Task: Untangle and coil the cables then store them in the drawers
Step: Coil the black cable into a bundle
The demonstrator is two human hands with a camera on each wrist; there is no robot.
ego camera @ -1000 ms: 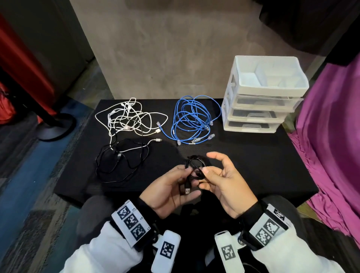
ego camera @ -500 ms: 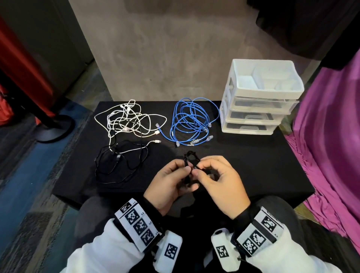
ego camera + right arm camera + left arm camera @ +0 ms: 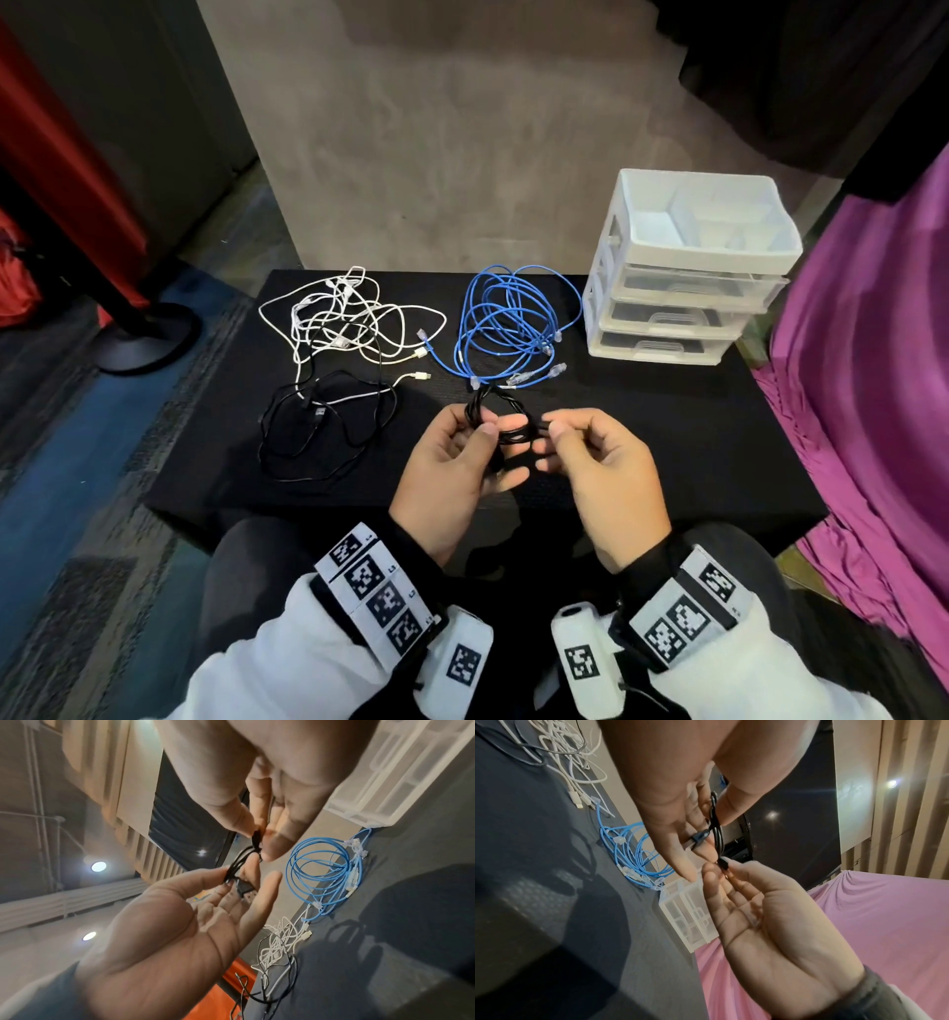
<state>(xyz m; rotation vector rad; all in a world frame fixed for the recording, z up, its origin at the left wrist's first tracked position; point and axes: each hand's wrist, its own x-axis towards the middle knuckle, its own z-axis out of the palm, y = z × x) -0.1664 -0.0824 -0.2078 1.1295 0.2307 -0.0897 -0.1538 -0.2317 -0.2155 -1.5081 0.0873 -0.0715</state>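
Observation:
A small black coiled cable [image 3: 506,419] hangs above the black table [image 3: 667,437] near its front edge. My left hand [image 3: 475,424] pinches the coil [image 3: 233,870] between thumb and fingers, and its USB plug [image 3: 245,889] lies across the fingers. My right hand [image 3: 552,434] pinches the cable's other end [image 3: 723,865] just right of the coil. Behind them lie a white cable tangle [image 3: 349,318], a loose black cable [image 3: 318,426] and a blue cable bundle [image 3: 513,324]. The white drawer unit [image 3: 688,277] stands at the back right with its drawers closed.
An open compartment tray tops the drawer unit. A purple cloth [image 3: 873,360] hangs close along the table's right side. A red panel and a round black stand base [image 3: 138,334] are on the floor to the left.
My right hand went from open beside the coil to pinching the cable end, then drew it slightly right. Both hands rose a little toward the blue cable.

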